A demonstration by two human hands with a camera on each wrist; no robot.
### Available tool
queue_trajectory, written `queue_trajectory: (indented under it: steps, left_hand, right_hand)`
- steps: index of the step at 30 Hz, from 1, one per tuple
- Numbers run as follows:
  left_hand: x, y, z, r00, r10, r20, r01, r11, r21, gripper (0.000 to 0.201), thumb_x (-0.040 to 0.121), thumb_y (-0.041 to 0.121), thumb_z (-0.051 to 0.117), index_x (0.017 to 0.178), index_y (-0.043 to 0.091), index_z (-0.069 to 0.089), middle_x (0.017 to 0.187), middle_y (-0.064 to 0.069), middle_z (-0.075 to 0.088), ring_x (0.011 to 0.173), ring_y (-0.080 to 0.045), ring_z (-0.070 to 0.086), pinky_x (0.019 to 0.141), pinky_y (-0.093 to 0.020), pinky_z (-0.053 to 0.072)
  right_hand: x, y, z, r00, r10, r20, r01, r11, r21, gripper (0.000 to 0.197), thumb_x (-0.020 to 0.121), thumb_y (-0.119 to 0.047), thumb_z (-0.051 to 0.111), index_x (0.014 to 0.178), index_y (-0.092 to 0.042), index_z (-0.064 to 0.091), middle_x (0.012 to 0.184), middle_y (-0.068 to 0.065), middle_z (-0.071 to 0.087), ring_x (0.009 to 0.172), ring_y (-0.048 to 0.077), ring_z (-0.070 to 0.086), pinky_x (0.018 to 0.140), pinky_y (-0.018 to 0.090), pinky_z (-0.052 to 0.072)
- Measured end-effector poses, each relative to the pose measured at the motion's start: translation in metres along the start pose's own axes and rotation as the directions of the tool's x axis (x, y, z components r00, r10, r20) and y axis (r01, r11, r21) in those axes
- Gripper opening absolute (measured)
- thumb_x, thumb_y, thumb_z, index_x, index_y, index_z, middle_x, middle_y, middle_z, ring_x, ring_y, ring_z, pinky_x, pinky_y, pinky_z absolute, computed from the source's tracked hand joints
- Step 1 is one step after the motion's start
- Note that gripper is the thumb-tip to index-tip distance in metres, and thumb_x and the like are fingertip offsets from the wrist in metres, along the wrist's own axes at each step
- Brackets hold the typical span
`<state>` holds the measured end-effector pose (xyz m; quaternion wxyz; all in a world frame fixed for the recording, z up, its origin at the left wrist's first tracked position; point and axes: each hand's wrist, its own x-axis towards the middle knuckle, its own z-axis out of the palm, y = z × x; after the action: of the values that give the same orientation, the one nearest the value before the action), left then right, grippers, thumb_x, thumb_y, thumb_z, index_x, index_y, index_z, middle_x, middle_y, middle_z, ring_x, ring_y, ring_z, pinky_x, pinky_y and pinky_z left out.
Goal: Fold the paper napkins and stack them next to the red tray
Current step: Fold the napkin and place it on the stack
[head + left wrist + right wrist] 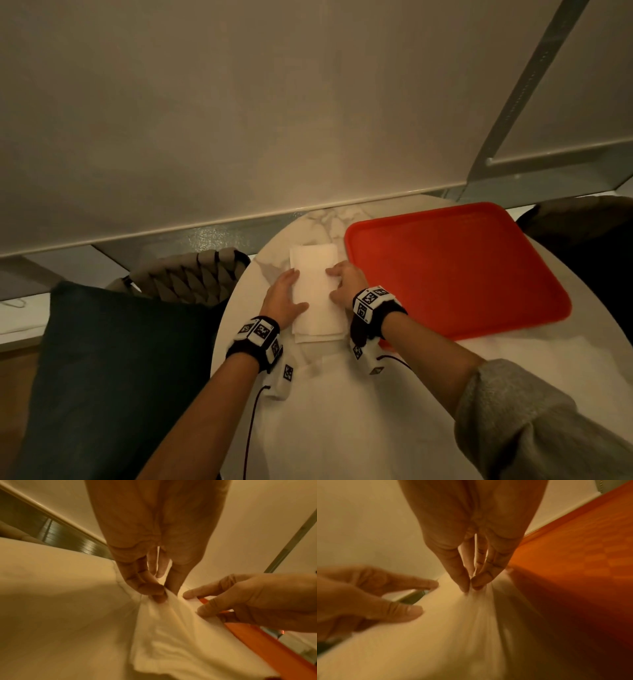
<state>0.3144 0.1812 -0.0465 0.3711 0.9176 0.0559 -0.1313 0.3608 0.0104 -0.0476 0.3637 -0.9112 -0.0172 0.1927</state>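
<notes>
A stack of folded white paper napkins (pixel 317 284) lies on the round marble table (pixel 325 222), just left of the red tray (pixel 445 267). My left hand (pixel 291 284) is at the stack's left edge, thumb on top. In the left wrist view its fingertips (pixel 160 595) pinch the top napkin (pixel 171 635), which puckers up to them. My right hand (pixel 337 281) is at the right edge, beside the tray rim. The right wrist view shows its fingertips (pixel 470 588) gathered and pinching the napkin (pixel 436 635), with the tray (pixel 573 561) close to the right.
A woven chair back (pixel 191 274) and a dark cushion (pixel 102 377) stand left of the table. Another dark chair (pixel 582 233) is behind the tray. A wall runs close behind the table. The faint outline of a flat white sheet (pixel 325 394) lies nearer me.
</notes>
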Motion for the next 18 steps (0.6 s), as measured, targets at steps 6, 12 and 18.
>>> queue_trajectory:
  steps: [6,12,18]
  left_hand:
    - [-0.011,0.004,0.003,0.99,-0.125,0.062,0.107,0.967,0.229,0.077,0.09,0.031,0.065,0.153,0.021,0.022,0.158,-0.013,0.014,0.14,-0.03,0.032,0.111,-0.039,0.032]
    - [-0.065,0.031,0.007,0.982,-0.068,-0.175,0.094,0.985,0.143,0.053,0.089,0.025,0.064,0.137,0.016,0.043,0.144,-0.014,0.031,0.121,-0.036,0.048,0.098,-0.041,0.043]
    - [-0.145,0.07,0.063,0.992,0.055,-0.11,-0.04,0.99,0.139,0.041,0.088,0.024,0.064,0.127,0.017,0.052,0.132,-0.006,0.047,0.121,-0.026,0.045,0.099,-0.038,0.041]
  right_hand:
    - [-0.017,-0.003,-0.006,0.994,-0.035,0.1,0.048,0.991,-0.122,0.074,0.078,-0.007,0.071,0.144,-0.009,0.038,0.141,0.008,0.024,0.123,0.024,0.043,0.104,0.023,0.035]
    - [-0.069,0.013,-0.054,0.998,-0.07,0.002,0.07,0.997,0.022,0.06,0.073,-0.014,0.078,0.13,-0.015,0.057,0.125,0.007,0.038,0.107,0.027,0.054,0.103,0.034,0.043]
    - [-0.144,0.068,-0.103,0.997,-0.001,-0.071,0.005,0.999,0.049,0.044,0.074,-0.025,0.079,0.116,-0.026,0.067,0.12,0.007,0.048,0.108,0.026,0.055,0.101,0.035,0.042]
